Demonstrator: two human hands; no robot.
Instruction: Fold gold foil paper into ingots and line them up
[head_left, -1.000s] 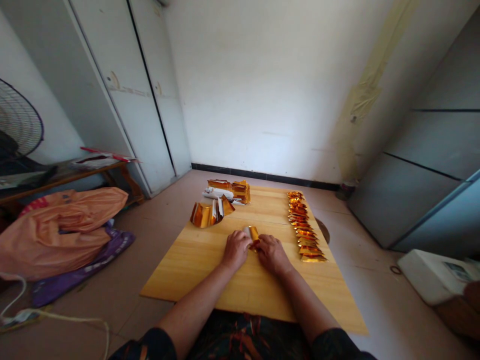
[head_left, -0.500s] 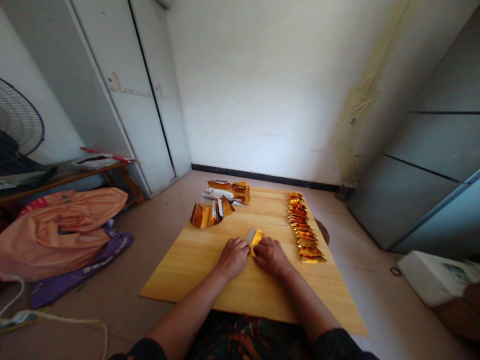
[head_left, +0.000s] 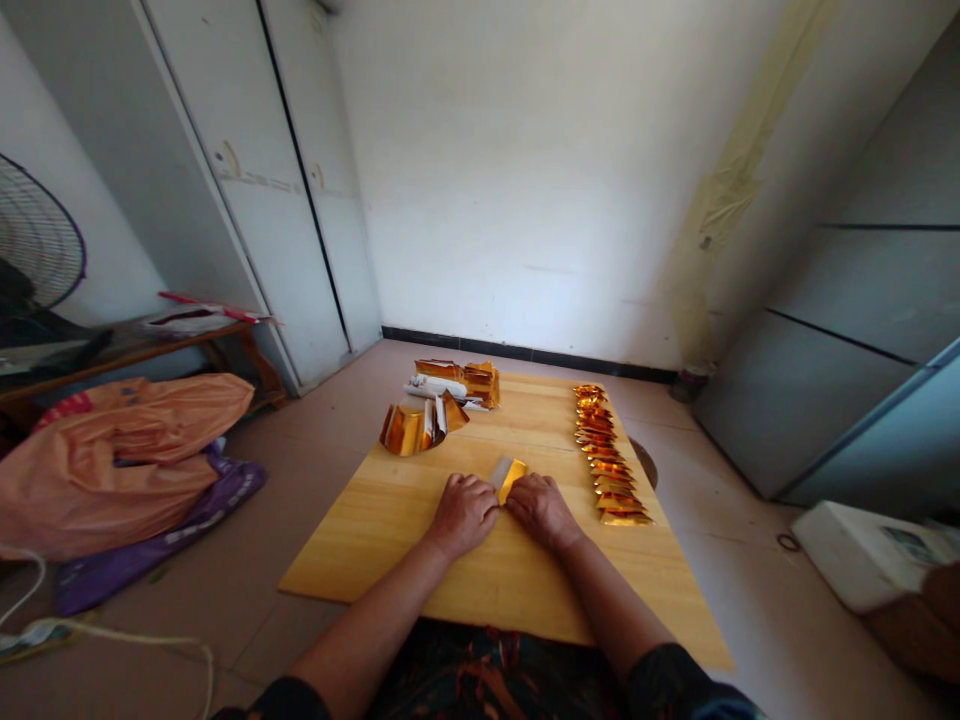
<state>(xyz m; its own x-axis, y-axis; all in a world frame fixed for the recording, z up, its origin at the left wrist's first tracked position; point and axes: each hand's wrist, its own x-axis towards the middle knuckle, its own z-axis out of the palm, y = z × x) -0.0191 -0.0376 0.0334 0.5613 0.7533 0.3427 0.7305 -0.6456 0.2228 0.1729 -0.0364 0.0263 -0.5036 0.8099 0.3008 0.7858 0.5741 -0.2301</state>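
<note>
A small sheet of gold foil paper (head_left: 513,478), with a pale strip along its left side, lies on the wooden board (head_left: 360,560) between my hands. My left hand (head_left: 466,510) has its curled fingers closed on the sheet's near left edge. From the other side, my right hand (head_left: 541,508) presses bent fingers onto its near right part. The fingertips of both hands almost meet, and the sheet's near end is hidden beneath them. To the right runs a row of folded gold paper pieces (head_left: 611,465).
At the board's far left lie a curved stack of gold sheets (head_left: 409,430) and a second pile of gold and white sheets (head_left: 480,385). Orange bags (head_left: 120,470) and a purple bag (head_left: 165,540) are on the floor at left. A white box (head_left: 862,555) stands at right.
Both hands have drawn slightly closer together at the near end of the sheet, and less of that end shows. The stacks and the row have not moved.
</note>
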